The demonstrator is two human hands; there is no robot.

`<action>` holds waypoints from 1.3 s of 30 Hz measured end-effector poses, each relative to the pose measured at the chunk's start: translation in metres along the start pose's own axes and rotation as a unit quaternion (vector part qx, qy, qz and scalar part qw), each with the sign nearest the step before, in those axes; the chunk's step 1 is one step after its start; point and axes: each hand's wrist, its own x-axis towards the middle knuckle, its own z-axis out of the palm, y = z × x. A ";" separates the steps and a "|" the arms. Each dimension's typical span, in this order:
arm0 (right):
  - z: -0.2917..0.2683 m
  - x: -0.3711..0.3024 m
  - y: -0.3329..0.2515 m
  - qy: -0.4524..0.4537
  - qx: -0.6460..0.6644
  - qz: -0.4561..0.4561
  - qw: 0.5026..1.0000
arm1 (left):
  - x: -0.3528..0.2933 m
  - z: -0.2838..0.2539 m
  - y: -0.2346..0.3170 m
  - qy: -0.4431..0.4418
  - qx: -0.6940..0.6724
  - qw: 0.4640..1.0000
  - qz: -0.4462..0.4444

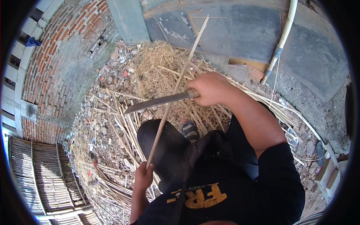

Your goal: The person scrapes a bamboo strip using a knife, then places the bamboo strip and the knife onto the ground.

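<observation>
Left hand (143, 177) at 7 o'clock, fingers closed round 1 strip (163, 124) slanting up toward 1 o'clock! Right hand (210, 88) at 2 o'clock, curled tight on the knife (157, 102), blade crossing the strip, tip toward 9 o'clock.

The left hand (143, 177) holds a long stick (180, 78). The right hand (210, 89) holds a knife (154, 102) across it. Straw (155, 69) lies on the ground (103, 131).

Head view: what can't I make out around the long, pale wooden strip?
All head view:
Long, pale wooden strip: near end, hidden in the left hand.
Flat, dark metal knife: handle, mostly covered by the right hand.
Grey-striped footwear: partly hidden by black cloth trousers.
</observation>
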 end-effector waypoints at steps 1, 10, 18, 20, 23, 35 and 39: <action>-0.002 0.000 -0.006 -0.029 -0.004 -0.002 1.000 | 0.001 0.002 -0.001 0.002 0.035 0.999 -0.001; 0.044 0.035 0.042 -0.001 0.074 0.085 0.994 | 0.003 0.011 0.004 0.056 0.109 0.992 0.031; 0.042 0.022 -0.014 -0.078 0.021 0.032 0.996 | 0.004 0.008 -0.001 0.045 0.122 0.991 0.016; 0.035 0.017 -0.025 -0.092 0.015 0.014 0.996 | 0.000 0.009 -0.002 0.057 0.108 0.992 0.034; 0.033 0.024 0.010 -0.088 0.049 0.058 0.993 | 0.004 0.020 -0.005 0.095 0.113 0.988 0.044; 0.047 0.029 -0.001 -0.058 0.023 0.018 0.998 | 0.001 0.018 -0.007 0.083 0.166 0.982 0.034; 0.036 0.037 0.095 0.067 0.189 0.220 0.955 | 0.001 0.021 -0.004 0.117 0.170 0.977 0.056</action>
